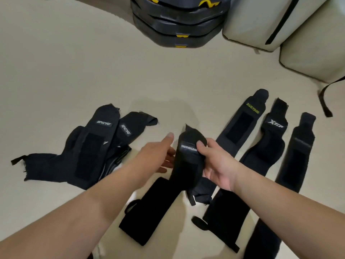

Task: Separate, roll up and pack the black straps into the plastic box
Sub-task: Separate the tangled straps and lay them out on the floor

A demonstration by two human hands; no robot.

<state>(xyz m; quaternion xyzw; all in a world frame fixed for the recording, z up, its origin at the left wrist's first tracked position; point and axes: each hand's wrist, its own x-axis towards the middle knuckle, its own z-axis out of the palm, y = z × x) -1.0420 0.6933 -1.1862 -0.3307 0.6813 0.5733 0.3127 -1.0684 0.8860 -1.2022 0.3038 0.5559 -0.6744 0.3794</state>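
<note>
Black strap [187, 141] in pinch of right hand [218, 163]; left hand [158, 153] open alongside.

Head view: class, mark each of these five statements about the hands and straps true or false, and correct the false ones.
1. The right hand grips a strap. True.
2. The left hand is a closed fist. False: its fingers are straight, beside the strap.
3. The XUEYING strap lies to the right of the gripped strap. True.
4. The XTEP strap is rolled up. False: it lies unrolled on the floor.
5. A black stack with yellow parts stands beyond the straps. True.
</note>
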